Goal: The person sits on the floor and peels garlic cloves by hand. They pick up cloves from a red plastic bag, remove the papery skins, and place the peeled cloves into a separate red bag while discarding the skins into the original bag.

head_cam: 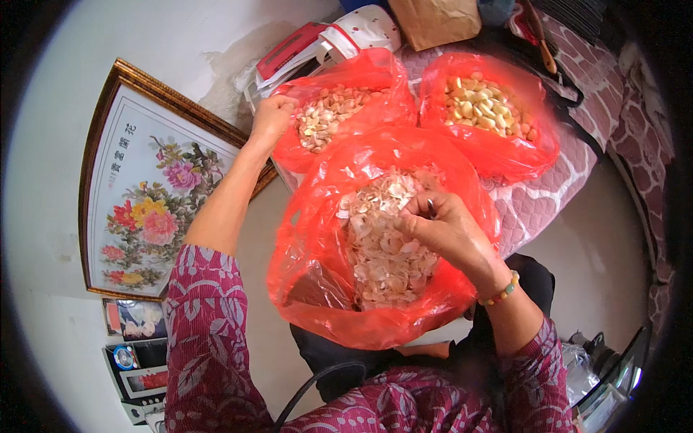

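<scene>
A red plastic bag [325,216] full of thin papery skins [387,260] lies open before me. Over these skins is my right hand [449,227], its fingers curled around a small dark, shiny object [431,209] that is mostly hidden. My left hand [274,122] pinches the rim of a second red bag [384,70], which holds flat whitish seeds or kernels, some still brownish [319,116]. To the right, a third red bag [503,157] contains pale yellow peeled pieces [482,105] beside browner ones.
The bags rest partly on a pink patterned quilted cover [533,211]. Behind them are a brown paper bag [436,21], a white cloth bag [368,30] and a red box [292,48]. A framed flower picture [157,189] leans at left. A wooden-handled tool [547,57] lies upper right.
</scene>
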Available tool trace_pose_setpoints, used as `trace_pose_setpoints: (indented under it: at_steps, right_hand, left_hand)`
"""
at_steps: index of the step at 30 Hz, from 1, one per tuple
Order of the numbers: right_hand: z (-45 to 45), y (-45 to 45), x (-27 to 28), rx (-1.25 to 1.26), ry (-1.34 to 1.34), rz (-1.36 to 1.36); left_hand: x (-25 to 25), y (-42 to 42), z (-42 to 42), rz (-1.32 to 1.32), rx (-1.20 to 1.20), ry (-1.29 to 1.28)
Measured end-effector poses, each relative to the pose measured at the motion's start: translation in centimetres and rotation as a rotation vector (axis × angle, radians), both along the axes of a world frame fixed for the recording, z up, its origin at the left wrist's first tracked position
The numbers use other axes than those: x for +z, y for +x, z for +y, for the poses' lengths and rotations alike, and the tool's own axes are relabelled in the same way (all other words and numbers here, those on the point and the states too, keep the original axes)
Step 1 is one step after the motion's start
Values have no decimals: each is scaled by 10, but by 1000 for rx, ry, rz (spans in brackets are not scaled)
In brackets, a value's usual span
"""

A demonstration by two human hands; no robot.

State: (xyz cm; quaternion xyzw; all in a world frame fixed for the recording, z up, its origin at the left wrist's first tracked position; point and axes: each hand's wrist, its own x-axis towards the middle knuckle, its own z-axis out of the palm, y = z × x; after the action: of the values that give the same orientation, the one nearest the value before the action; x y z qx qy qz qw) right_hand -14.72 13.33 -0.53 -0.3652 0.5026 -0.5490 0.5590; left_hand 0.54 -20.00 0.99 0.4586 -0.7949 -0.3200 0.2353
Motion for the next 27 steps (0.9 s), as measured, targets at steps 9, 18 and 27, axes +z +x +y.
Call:
trace_pose_setpoints:
  at_steps: [9, 18, 27]
  right_hand:
    - [1, -2, 8, 14, 50, -37]
    - [3, -8, 15, 0, 136, -58]
    - [1, -3, 8, 1, 103, -1]
  left_hand:
    - [-37, -20, -51, -210, -46, -242]
    - [-74, -22, -64, -294, -210, -251]
    - [-66, -12, -44, -230, -317, -78]
